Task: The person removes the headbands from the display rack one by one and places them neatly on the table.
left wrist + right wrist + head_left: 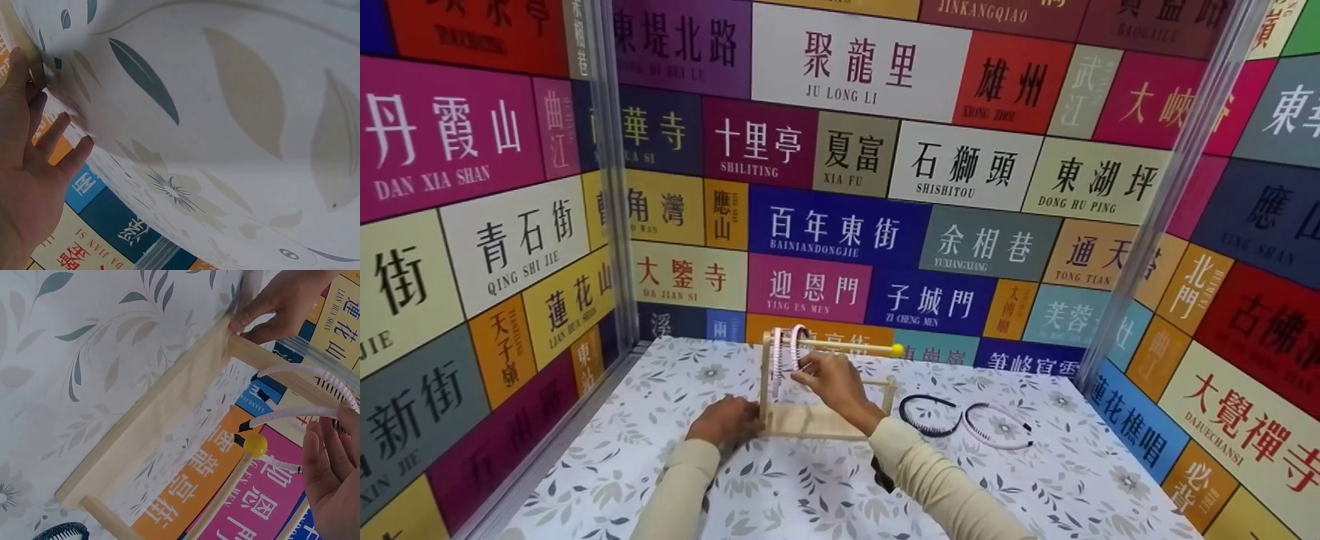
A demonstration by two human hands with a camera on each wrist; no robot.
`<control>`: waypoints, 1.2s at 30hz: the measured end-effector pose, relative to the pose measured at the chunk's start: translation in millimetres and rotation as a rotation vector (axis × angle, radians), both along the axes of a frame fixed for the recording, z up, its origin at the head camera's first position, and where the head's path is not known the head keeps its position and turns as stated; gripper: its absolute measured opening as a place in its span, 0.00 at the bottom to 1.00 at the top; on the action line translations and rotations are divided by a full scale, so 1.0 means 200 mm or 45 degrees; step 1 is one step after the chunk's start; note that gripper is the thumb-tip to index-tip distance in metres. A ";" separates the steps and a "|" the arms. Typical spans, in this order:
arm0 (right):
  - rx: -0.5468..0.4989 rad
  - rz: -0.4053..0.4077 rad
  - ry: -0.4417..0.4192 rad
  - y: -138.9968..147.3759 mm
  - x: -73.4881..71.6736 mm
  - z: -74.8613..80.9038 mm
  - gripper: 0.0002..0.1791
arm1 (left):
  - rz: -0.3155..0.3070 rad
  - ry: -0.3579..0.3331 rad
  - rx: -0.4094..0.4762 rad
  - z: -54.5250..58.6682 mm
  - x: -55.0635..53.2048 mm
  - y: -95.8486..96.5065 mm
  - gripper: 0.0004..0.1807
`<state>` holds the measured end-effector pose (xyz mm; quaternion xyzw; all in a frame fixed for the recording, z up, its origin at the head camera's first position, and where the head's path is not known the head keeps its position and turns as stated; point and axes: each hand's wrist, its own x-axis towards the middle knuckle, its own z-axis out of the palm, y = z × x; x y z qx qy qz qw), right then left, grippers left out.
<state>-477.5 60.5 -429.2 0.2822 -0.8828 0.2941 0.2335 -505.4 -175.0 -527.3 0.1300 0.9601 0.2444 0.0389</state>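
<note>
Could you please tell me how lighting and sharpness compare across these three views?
Head: the brightest, wall signs mostly readable, pale reflections streaking the corner post; left wrist: dim and greyish, the left hand darkish, the tablecloth muted; right wrist: also subdued, yet the wooden rack and pale headbands remain distinguishable.

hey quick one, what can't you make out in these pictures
- Head view: part of the wooden headband stand, behind the right hand.
- Head view: what the dark object is; the right sleeve covers most of it.
- Left wrist view: part of the left hand, cut off by the left edge.
- Right wrist view: most of the black headband, cut off by the bottom edge.
</note>
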 end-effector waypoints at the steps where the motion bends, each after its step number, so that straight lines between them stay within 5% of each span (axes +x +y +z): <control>1: 0.003 0.002 0.004 0.01 0.00 0.01 0.10 | -0.002 0.004 0.001 0.01 0.01 0.00 0.22; 9: -0.002 0.018 0.024 0.05 0.01 0.05 0.08 | 0.010 0.010 0.018 0.03 0.06 -0.01 0.21; 22: 0.024 -0.051 -0.016 0.20 0.02 0.12 0.14 | -0.036 0.028 -0.013 0.00 0.01 0.00 0.21; 36: 0.062 -0.140 0.086 0.44 0.02 0.18 0.13 | -0.035 0.050 0.029 -0.01 0.01 0.00 0.23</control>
